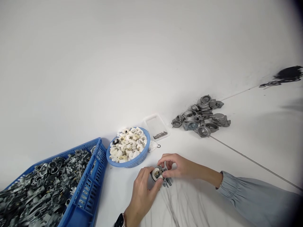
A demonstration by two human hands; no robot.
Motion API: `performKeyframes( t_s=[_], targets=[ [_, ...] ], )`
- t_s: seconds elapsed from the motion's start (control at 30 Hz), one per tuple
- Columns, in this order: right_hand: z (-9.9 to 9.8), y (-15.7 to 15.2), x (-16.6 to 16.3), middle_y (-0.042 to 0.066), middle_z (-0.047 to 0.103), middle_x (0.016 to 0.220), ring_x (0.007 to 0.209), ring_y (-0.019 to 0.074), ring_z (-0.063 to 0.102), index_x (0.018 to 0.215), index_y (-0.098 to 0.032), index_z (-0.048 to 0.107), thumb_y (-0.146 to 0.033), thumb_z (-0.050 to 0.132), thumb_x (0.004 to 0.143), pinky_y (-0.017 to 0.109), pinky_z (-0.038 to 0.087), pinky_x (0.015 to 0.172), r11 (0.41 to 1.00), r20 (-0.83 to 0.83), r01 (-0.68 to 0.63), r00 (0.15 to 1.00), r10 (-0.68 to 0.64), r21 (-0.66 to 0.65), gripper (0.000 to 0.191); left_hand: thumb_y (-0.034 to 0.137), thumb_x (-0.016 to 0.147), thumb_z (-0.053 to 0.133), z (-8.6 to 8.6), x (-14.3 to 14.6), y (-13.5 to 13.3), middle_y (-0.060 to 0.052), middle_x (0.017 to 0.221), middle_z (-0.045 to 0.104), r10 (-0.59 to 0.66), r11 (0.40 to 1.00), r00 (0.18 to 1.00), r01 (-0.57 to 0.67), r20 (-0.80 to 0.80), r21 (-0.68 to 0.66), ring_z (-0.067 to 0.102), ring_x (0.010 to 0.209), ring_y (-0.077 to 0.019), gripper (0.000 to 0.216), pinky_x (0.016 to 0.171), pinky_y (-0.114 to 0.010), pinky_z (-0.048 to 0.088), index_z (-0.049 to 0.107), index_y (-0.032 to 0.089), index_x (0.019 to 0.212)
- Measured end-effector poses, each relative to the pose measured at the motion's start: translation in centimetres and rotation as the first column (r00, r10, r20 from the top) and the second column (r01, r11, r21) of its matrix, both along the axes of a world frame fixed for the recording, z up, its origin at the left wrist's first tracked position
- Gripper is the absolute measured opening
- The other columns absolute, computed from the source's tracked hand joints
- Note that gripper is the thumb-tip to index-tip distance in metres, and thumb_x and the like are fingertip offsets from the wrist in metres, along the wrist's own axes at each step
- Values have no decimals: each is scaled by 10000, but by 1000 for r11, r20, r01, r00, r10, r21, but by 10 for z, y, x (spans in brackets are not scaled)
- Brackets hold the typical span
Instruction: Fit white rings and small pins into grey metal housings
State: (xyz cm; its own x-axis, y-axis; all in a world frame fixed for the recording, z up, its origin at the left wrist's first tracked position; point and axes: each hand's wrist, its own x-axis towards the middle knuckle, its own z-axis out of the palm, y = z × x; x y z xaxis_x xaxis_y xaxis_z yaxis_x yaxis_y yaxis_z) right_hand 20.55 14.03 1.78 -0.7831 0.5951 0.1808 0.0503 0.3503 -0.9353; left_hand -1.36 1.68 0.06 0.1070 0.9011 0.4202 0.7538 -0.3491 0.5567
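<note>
A grey metal carburetor body (168, 181) sits low over the white table, its open side facing up. Inside it lies a white ring-shaped float (154, 176) with small brass parts in the middle. My left hand (142, 189) is closed round the near left side, its thumb pressing at the float's front edge. From the right, my right hand (174, 166) grips the body, thumb at the float's right edge and curled fingers at the far rim. Whether a small piece is between those fingertips is hidden.
A blue round basket (136, 162) holds many white floats. Behind it, a white tray (153, 121) contains thin metal pins. A blue crate (91, 195) full of carburetor bodies stands left. Grey metal bowls (202, 116) are piled right, near a thin rod (251, 158). Black rings (288, 74) lie far right.
</note>
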Motion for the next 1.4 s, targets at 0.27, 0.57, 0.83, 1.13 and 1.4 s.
performKeyframes(
  t_s=[0.27,0.57,0.83,1.13,1.4],
  targets=[
    [-3,2,0,44,665,1052,792,168,548,1134,-227,787,-437,852,810,326,482,781,1000,1,-17,1000,17,24,392,390,1060,610,4,3,-3,-63,1099,734,17,1000,1000,-17,11,5,693,1010,-253,214,846,-374,559,653,248,1214],
    [-6,4,-1,60,674,1044,852,189,587,1146,-203,787,-421,828,853,333,497,826,996,-26,-37,999,39,78,368,405,1053,612,2,1,-1,-78,1085,738,12,1000,1000,-12,-13,28,700,990,-259,235,825,-380,574,653,235,1211],
    [-4,3,-2,64,696,1011,860,199,603,1059,-201,814,-386,790,885,337,508,821,990,-38,-37,998,43,134,255,388,1056,610,5,3,-2,-69,1070,735,29,999,1000,-29,-5,22,698,990,-252,222,835,-384,578,650,236,1213],
    [-5,1,-2,48,674,1000,837,193,597,1011,-215,824,-375,821,817,335,491,796,998,-35,4,999,-1,69,251,406,1056,598,2,1,0,-73,1071,728,20,999,1000,-19,-12,25,693,990,-259,236,835,-388,563,639,233,1211],
    [0,-1,0,62,685,1008,787,172,578,1034,-195,824,-342,768,851,333,509,797,997,-62,-1,998,6,80,242,402,1062,599,5,3,-1,-71,1087,722,18,1000,1000,-18,6,-4,684,1003,-255,237,851,-391,556,637,234,1224]
  ],
)
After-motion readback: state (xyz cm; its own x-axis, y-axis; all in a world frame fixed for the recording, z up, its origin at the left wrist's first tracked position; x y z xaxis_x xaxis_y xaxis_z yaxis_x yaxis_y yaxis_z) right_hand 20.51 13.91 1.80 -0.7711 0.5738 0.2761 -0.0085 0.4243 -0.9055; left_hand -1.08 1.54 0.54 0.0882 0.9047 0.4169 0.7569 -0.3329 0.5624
